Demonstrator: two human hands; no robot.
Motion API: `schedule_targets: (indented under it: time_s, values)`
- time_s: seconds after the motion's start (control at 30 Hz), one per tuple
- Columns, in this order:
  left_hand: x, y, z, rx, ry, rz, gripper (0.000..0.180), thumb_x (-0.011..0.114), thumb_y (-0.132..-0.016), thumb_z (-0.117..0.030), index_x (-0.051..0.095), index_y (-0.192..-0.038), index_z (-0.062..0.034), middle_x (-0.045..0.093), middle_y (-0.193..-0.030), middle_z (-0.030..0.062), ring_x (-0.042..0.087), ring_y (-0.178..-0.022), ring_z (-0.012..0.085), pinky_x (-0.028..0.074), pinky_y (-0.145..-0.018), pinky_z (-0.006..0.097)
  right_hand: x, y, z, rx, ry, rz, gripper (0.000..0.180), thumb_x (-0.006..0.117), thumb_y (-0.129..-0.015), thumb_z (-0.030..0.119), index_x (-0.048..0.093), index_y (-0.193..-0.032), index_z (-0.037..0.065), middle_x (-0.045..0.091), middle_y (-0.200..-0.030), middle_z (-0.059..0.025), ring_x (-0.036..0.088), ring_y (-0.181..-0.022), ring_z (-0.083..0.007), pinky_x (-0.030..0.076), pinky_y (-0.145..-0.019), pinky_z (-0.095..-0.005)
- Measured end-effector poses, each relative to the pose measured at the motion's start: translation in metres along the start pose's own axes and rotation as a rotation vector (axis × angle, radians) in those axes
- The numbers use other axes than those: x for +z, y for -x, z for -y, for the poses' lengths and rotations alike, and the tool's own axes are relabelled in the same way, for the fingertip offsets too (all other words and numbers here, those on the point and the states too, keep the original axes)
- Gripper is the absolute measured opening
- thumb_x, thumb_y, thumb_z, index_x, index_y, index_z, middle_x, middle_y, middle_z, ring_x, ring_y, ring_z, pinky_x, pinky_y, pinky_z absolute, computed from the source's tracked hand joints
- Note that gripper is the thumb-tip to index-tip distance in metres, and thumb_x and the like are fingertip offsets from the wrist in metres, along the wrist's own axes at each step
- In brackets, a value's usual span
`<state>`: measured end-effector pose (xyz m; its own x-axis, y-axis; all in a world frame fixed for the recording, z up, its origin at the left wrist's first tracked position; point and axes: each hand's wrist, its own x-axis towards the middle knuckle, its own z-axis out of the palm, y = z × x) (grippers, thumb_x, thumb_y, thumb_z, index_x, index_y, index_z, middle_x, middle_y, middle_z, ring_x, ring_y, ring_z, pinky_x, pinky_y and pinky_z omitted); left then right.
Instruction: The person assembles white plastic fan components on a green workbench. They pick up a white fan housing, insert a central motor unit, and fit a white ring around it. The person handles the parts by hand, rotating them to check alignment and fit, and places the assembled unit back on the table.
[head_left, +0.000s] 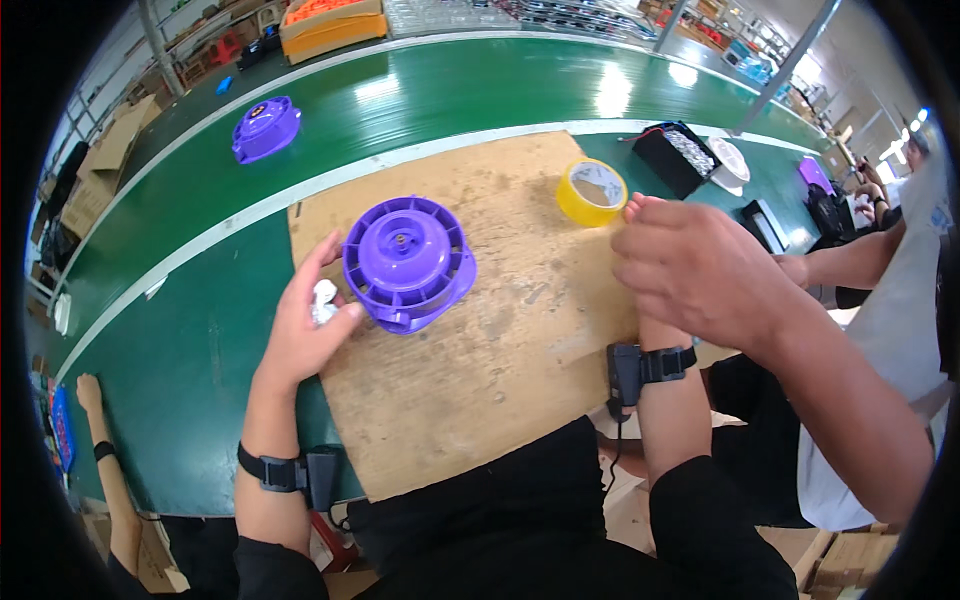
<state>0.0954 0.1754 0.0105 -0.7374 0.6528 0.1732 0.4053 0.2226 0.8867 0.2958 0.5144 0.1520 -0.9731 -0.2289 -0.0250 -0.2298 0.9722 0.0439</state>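
**Two hands at a purple fan housing on a green counter**

I look down on a long green counter (200, 370) that curves away to the far left. A worn brown board (500, 330) lies on it in front of me, likely as a work pad to spare the surface. On the board's left part sits a round purple plastic housing (407, 262), flat side down, so it rests steady. A second purple housing (266, 128) lies far left, well apart. A yellow tape roll (592, 192) lies on the board's far right edge, within reach.

My left hand (305, 320) rests just beside the housing, wrist strapped, its fingers closed around a small white part (324, 298). My right hand (690, 265) is raised above the board's right edge, knuckles toward me; its fingers are bunched, and I cannot tell whether they hold anything.
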Motion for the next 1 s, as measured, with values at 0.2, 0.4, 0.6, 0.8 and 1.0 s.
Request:
schedule_targets:
  time_s: [0.2, 0.4, 0.6, 0.8, 1.0]
  values:
    - [0.013, -0.016, -0.005, -0.033, 0.161, 0.029, 0.072, 0.051, -0.08, 0.004, 0.038, -0.151, -0.0049, 0.052, -0.138, 0.0111, 0.054, -0.086, 0.0071, 0.047, -0.079, 0.024, 0.016, -0.057, -0.021, -0.52, 0.179, -0.374, 0.019, 0.066, -0.073, 0.013, 0.063, -0.09, 0.006, 0.064, -0.118, -0.0092, 0.061, -0.114, -0.0228, 0.049, -0.1, -0.0376]
    - [0.014, -0.018, 0.0, -0.053, 0.295, 0.04, 0.075, 0.047, -0.078, 0.012, 0.036, -0.151, -0.0046, 0.054, -0.137, 0.0123, 0.057, -0.099, 0.0108, 0.047, -0.084, 0.025, 0.059, -0.147, 0.042, -0.687, 0.255, -0.325, 0.038, 0.065, -0.084, 0.018, 0.063, -0.122, 0.025, 0.048, -0.148, 0.0025, 0.036, -0.143, -0.0188, 0.028, -0.121, -0.0429]
    - [0.012, -0.015, -0.002, -0.042, 0.245, 0.03, 0.079, 0.045, -0.077, 0.012, 0.034, -0.152, -0.0063, 0.058, -0.137, 0.0168, 0.06, -0.091, 0.0097, 0.049, -0.078, 0.024, 0.069, -0.131, 0.078, -0.375, 0.248, -0.242, 0.056, 0.069, -0.082, 0.022, 0.051, -0.134, 0.023, 0.048, -0.144, 0.0008, 0.03, -0.146, -0.0202, 0.028, -0.12, -0.0438]
    - [0.011, -0.015, 0.003, -0.048, 0.175, -0.055, 0.079, 0.047, -0.074, 0.01, 0.039, -0.15, -0.0057, 0.06, -0.132, 0.0119, 0.055, -0.075, 0.0058, 0.047, -0.07, 0.021, 0.062, -0.048, -0.011, 0.397, -0.438, -0.81, 0.048, 0.065, -0.081, 0.014, 0.051, -0.127, 0.016, 0.051, -0.133, -0.002, 0.038, -0.133, -0.0193, 0.033, -0.113, -0.0407]
    - [0.019, -0.023, 0.011, -0.021, -0.047, -0.103, 0.039, 0.056, -0.084, 0.002, 0.063, -0.121, -0.0026, 0.067, -0.094, 0.003, 0.056, -0.076, 0.0089, 0.046, -0.068, 0.024, 0.154, -0.008, -0.095, 0.966, -1.257, -1.406, 0.038, 0.059, -0.079, 0.006, 0.054, -0.117, 0.01, 0.054, -0.121, -0.0044, 0.045, -0.118, -0.018, 0.038, -0.104, -0.0365]
